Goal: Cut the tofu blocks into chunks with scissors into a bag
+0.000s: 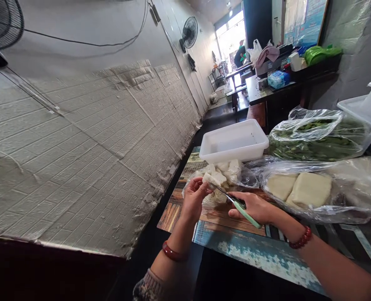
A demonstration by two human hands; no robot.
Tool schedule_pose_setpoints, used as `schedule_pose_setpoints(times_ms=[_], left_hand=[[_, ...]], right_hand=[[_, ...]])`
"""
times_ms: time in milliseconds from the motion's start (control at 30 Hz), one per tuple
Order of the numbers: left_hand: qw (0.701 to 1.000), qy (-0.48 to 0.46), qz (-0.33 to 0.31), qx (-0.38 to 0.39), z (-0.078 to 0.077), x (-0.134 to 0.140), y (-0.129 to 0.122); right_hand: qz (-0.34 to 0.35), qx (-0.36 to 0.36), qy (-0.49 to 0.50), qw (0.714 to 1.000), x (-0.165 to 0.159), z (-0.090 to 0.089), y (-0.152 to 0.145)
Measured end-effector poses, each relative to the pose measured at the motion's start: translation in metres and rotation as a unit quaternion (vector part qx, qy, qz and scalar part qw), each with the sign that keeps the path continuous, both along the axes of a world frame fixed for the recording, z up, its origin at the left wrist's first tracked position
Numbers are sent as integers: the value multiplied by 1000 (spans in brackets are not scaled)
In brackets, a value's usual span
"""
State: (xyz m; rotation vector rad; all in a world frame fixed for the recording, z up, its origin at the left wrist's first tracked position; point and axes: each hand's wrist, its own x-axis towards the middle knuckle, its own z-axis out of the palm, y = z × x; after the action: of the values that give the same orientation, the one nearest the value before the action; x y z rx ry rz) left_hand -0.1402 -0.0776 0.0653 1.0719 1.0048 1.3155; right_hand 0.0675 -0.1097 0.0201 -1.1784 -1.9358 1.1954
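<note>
My left hand (195,193) pinches a white, spongy piece of tofu (215,179) between thumb and fingers. In my right hand (254,206) is a pair of scissors (245,215) with pale green handles. The scissors' blades point left and reach the held piece, close to my left fingertips; whether they are cutting into it cannot be made out. Beneath and behind, more white chunks (234,168) lie in an opened clear plastic bag (249,179) on the wood-patterned tabletop (190,209). My hands partly cover the chunks.
Behind the chunks stands a white plastic tub (234,152). To the right are a clear bag of green leaves (320,140) and a bag with pale square slabs (310,190). A textured wall (110,159) borders the left. Another table (257,94) with clutter stands farther back.
</note>
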Motion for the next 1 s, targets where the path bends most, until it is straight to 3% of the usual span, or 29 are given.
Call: schedule_pose_setpoints(times_ms=[300, 600, 1000], left_hand=[[997, 7, 49, 60, -3, -1, -2], [1000, 6, 8, 6, -2, -3, -2], [998, 60, -14, 25, -8, -1, -2]], right_hand=[[-4, 1, -17, 1000, -2, 5, -3], [10, 2, 16, 1000, -3, 1, -2], [-7, 10, -5, 1000, -4, 2, -2]])
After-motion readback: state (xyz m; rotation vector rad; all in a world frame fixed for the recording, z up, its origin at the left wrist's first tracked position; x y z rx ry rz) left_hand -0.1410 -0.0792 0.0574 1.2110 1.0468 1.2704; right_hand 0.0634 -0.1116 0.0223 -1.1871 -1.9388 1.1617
